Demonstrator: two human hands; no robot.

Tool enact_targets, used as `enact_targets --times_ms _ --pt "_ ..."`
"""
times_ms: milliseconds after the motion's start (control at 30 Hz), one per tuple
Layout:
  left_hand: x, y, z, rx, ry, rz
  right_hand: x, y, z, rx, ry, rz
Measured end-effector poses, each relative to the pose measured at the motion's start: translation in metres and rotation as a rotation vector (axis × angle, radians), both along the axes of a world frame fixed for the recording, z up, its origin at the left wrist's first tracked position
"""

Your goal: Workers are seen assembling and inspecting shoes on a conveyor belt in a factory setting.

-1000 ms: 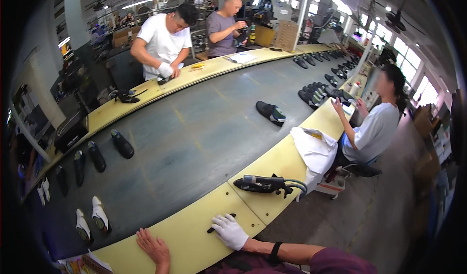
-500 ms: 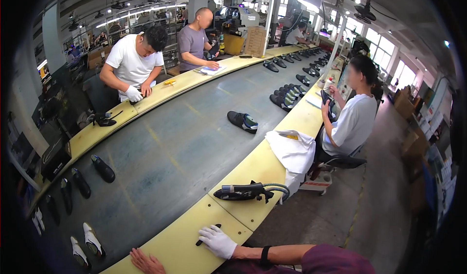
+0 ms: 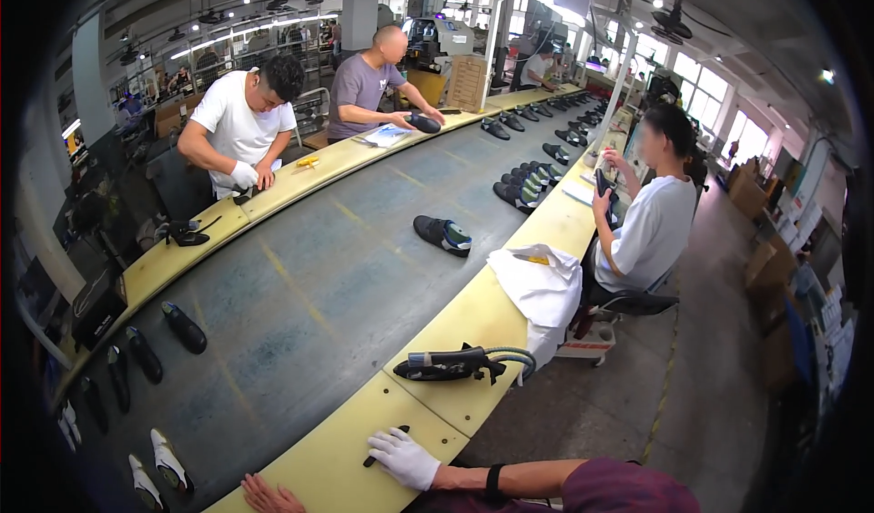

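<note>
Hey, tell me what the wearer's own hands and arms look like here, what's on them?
The right hand wears a white fabric glove. A dark band circles the right wrist, and a maroon sleeve starts further up the arm, leaving the forearm uncovered. The left hand is bare, with no glove; only its fingers and back show at the lower edge.

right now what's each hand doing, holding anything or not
Left hand: bare, lying open and flat on the long yellow bench top, holding nothing.
Right hand: white-gloved, fingers spread, resting beside a small dark pen-shaped tool, no grip on it.
</note>
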State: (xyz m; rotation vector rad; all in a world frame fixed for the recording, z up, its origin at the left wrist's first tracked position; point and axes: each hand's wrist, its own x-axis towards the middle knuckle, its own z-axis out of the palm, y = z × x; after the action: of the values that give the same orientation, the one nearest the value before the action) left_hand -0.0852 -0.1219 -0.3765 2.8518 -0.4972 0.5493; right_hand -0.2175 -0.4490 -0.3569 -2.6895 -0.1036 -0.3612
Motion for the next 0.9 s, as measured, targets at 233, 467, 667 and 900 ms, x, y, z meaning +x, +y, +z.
enact_targets --times_ms 233,467,667,900 --pt "-0.002 0.004 -0.001 0.000 0.026 0.022 0.002 0.003 0.000 0.022 -0.003 0.013" --pt "0.007 0.004 -0.008 -0.028 0.095 0.058 0.001 -0.001 0.009 0.033 -0.030 -0.009" --pt "0.001 0.010 -0.012 -0.033 0.143 0.103 0.003 0.004 0.012 0.037 -0.024 0.046" --pt "0.002 0.004 -0.004 -0.061 0.176 0.084 0.003 0.001 0.009 -0.011 -0.028 0.020"
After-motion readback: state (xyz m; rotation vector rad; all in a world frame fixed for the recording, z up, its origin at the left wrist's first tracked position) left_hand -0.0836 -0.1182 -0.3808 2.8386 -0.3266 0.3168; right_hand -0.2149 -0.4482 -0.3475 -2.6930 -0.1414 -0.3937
